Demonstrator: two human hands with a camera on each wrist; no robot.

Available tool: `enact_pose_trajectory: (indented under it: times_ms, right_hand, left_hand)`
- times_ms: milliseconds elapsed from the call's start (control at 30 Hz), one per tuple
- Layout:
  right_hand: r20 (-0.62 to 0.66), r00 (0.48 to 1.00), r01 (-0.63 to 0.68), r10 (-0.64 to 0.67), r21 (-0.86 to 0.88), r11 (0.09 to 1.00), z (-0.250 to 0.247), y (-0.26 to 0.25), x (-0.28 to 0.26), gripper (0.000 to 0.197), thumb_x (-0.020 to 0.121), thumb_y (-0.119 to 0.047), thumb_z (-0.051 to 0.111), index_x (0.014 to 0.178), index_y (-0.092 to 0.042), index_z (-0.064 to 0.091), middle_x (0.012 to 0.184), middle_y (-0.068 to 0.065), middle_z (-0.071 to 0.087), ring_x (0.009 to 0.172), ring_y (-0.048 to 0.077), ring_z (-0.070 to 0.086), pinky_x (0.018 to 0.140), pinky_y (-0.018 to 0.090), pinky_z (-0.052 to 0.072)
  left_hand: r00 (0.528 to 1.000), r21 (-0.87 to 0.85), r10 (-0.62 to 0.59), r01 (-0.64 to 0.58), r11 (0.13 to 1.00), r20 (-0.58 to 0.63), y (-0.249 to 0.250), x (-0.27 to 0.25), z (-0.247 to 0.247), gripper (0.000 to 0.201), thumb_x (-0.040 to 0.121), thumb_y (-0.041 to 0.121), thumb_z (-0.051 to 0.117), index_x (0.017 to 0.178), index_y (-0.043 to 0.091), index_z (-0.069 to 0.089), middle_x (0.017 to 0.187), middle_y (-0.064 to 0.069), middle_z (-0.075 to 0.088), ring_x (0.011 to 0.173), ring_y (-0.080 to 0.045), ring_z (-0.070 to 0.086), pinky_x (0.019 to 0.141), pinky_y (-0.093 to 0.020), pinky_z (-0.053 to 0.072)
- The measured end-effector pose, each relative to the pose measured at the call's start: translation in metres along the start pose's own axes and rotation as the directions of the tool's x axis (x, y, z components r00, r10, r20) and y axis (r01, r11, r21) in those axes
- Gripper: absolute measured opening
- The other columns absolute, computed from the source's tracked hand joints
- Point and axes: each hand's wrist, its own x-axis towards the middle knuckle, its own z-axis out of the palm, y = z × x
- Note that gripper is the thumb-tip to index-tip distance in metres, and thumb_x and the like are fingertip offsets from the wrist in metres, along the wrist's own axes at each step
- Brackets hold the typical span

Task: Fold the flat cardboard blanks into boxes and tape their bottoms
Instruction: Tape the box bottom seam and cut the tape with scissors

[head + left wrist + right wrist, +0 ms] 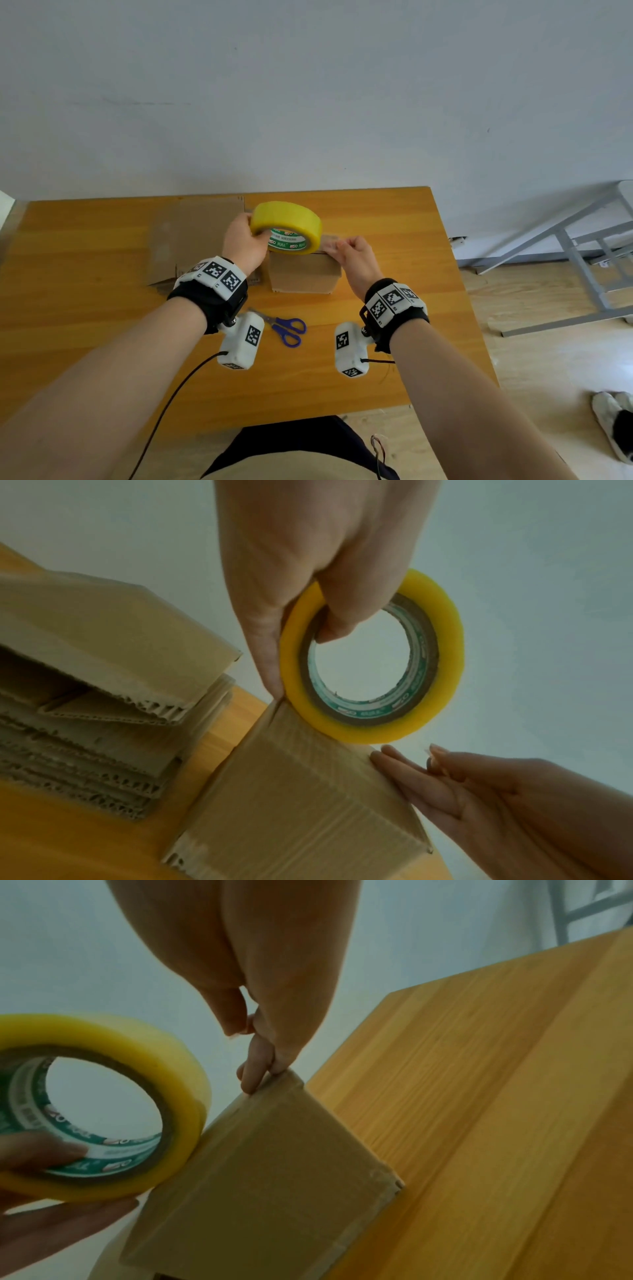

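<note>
A folded cardboard box [305,274] stands on the table with its closed flaps up. My left hand [260,233] grips the yellow tape roll [286,228], thumb inside the core, and the roll rests on the box's top left edge. My right hand [339,244] pinches the clear tape end at the box's top right edge. In the left wrist view the tape roll [373,656] touches the box [301,791], while the right hand [433,756] lays its other fingers along the box's side. The right wrist view shows my right hand [246,1031], the box [267,1177] and the tape roll [103,1110].
A stack of flat cardboard blanks [205,233] lies left of the box, touching it at the back. Blue-handled scissors [284,327] lie on the wooden table [85,308] in front of the box. A grey metal frame [582,240] stands on the floor to the right.
</note>
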Motion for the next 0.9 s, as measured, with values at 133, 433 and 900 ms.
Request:
enact_pose_trajectory:
  times_ms: [133, 433, 900]
  right_hand:
    - [0.012, 1.0, 0.012, -0.013, 0.016, 1.0, 0.0, 0.001, -0.002, 0.01, 0.097, -0.018, 0.05, 0.095, -0.008, 0.048, 0.094, 0.006, 0.06, 0.089, 0.012, 0.059, 0.088, 0.031, 0.049]
    - [-0.039, 0.999, 0.018, -0.018, -0.002, 1.0, -0.002, 0.004, -0.003, 0.012, 0.096, -0.017, 0.052, 0.086, -0.013, 0.047, 0.084, 0.001, 0.055, 0.081, 0.013, 0.053, 0.07, 0.021, 0.047]
    - [-0.091, 0.992, -0.062, 0.084, 0.223, 0.973, -0.024, 0.007, -0.003, 0.003, 0.099, -0.008, 0.044, 0.097, -0.006, 0.045, 0.091, 0.011, 0.057, 0.079, 0.025, 0.07, 0.081, 0.037, 0.057]
  left_hand:
    - [0.999, -0.07, 0.002, -0.006, 0.997, -0.053, 0.002, -0.002, 0.002, 0.011, 0.091, 0.018, 0.058, 0.1, 0.019, 0.053, 0.102, -0.012, 0.063, 0.094, -0.031, 0.062, 0.078, -0.051, 0.056]
    - [0.989, -0.298, -0.139, 0.15, 0.943, 0.056, 0.001, -0.009, 0.021, 0.015, 0.086, -0.002, 0.061, 0.099, 0.005, 0.058, 0.105, -0.016, 0.061, 0.103, -0.031, 0.061, 0.073, -0.033, 0.055]
    - [0.975, -0.321, -0.221, 0.216, 0.922, 0.022, 0.0, -0.004, 0.03, 0.011, 0.092, 0.009, 0.057, 0.082, 0.004, 0.061, 0.101, -0.015, 0.063, 0.097, -0.027, 0.06, 0.079, -0.039, 0.056]
